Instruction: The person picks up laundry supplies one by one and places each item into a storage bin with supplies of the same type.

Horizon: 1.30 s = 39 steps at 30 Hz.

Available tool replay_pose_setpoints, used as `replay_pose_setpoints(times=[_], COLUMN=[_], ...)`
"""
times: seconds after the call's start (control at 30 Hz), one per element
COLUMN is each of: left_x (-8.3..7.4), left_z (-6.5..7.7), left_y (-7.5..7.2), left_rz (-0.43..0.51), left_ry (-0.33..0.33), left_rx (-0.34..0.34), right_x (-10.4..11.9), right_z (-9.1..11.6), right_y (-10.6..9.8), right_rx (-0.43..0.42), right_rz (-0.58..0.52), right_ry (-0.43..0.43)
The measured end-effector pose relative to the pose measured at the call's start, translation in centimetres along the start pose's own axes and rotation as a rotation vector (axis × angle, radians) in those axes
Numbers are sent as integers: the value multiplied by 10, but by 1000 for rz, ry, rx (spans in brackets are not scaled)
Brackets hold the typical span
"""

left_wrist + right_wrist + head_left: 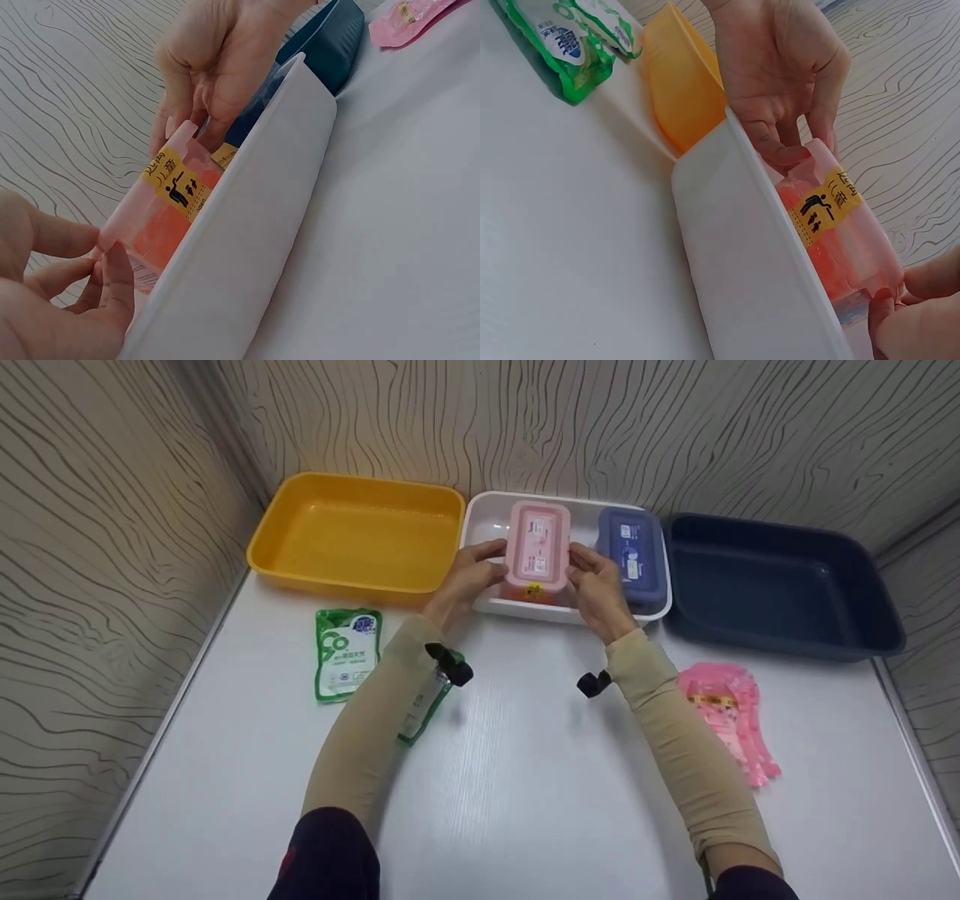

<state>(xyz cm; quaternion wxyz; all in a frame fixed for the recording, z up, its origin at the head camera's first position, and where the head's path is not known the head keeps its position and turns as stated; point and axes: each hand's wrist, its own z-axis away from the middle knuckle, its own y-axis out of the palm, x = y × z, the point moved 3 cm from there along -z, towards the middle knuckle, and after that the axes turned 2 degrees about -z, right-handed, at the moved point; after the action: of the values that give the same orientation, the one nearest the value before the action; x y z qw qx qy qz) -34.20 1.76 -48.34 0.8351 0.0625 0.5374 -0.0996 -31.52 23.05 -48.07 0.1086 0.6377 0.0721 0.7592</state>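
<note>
A pink-lidded plastic box point(538, 547) with a yellow warning label and orange-red contents is held between both hands, partly inside the white bin point(491, 606). My left hand point(471, 577) pinches its left side at the lid edge, thumb and fingers showing in the left wrist view. On the opposite side, my right hand point(600, 592) grips the lid's rim. A blue-lidded box point(634, 555) sits in the right part of the same bin, close to my right hand. In both wrist views the bin wall hides the pink box's bottom.
A yellow bin point(356, 536) stands left of the white one, a dark blue bin point(780, 585) right of it. Green-and-white packets point(349, 652) lie at left, one partly under the left forearm. Pink packets point(731, 720) lie beside the right forearm. A patterned wall rises behind the bins.
</note>
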Motion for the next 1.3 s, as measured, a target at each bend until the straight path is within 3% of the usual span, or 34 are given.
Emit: replay_pose_setpoints(times=[0.23,0.4,0.57,0.8,0.97,1.17,1.3], left_x=[2,0,-3,-5,-6,-9,-14], left_z=[1,2,3,11,16,22,23], left_y=[2,4,7,11,16,23,31], left_rz=[-39,-38,-51,-238,-339,-461,-550], left_ry=[-2,0,35,125,229,323,362], left_rx=[3,19,26,-23,-37,-73,-100], right_x=[-5,-8,-10,-11,-3,14,21], right_z=[2,5,8,16,27,48,70], right_y=[1,3,3,2,0,-13,-29], right_rx=[-30,6,14,40,87,90,74], right_rz=[79,203,243,461,514,632,653], right_ry=[-30,-94,-129,-114,-153,-274,-359])
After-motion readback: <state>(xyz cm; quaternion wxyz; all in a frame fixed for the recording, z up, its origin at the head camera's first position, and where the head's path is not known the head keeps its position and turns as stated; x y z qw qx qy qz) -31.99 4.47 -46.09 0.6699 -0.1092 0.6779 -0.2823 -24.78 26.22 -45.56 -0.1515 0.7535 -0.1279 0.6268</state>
